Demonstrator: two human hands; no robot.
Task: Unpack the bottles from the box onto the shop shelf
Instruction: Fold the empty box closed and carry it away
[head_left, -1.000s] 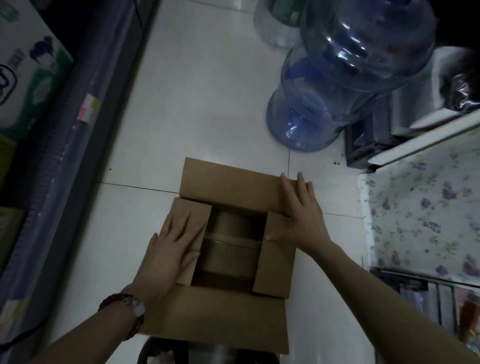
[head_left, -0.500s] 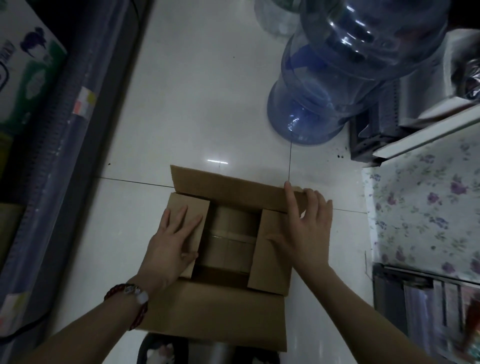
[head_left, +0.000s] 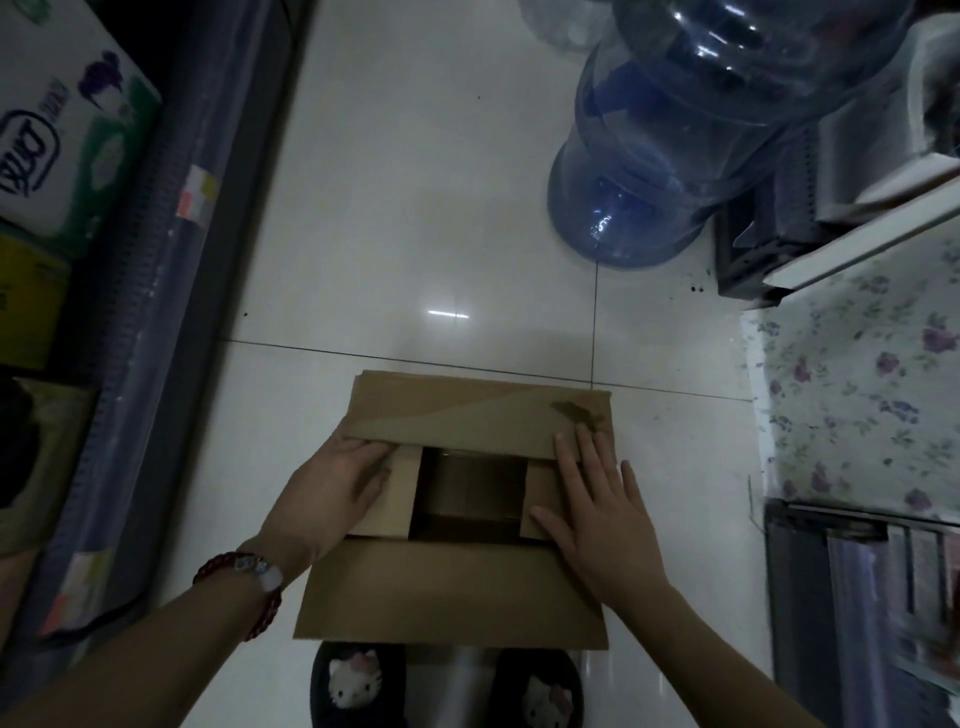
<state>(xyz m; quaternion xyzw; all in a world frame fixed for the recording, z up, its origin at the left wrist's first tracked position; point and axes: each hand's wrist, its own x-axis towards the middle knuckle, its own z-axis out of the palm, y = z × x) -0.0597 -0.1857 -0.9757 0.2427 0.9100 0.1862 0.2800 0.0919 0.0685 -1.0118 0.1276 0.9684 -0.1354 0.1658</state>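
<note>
A brown cardboard box (head_left: 457, 592) sits on the white tiled floor in front of my feet. Its inside looks bare: I see only its taped cardboard bottom (head_left: 470, 493), no bottles. My left hand (head_left: 332, 493) lies flat on the left inner flap, fingertips tucked under the far flap (head_left: 478, 410). My right hand (head_left: 597, 509) lies flat with spread fingers on the right inner flap, fingertips touching the far flap. The far flap leans in over the opening. The near flap lies outward toward me.
Stacked blue water jugs (head_left: 649, 171) stand at the back right. A floral-covered surface (head_left: 857, 384) and racks are on the right. A shelf unit (head_left: 156, 291) with packaged goods runs along the left. My slippers (head_left: 358, 680) are just behind the box.
Both hands slid forward along the inner flaps to the far flap. The far flap has folded down over the opening, and the inner flaps are pressed flatter.
</note>
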